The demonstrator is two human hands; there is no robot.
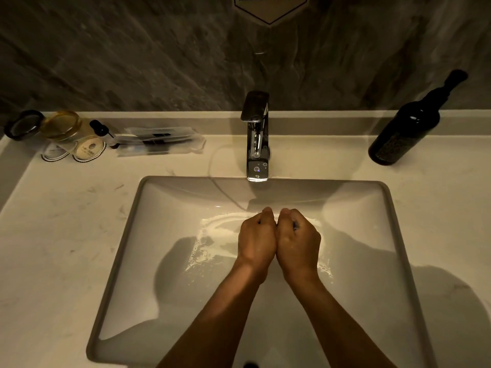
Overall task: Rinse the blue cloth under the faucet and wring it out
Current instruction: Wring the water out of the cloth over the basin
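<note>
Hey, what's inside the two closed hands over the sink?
A sliver of the blue cloth peeks between the right hand fingers. The left hand is fisted beside it. The rest of the cloth is covered by both fists.

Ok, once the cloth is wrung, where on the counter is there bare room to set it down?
Bare counter runs left of the sink, in front of the jars and wrapped packets. Another bare patch lies right of the sink, in front of the dark bottle. The back left corner is crowded. Both hands, left and right, are closed together over the basin.
</note>
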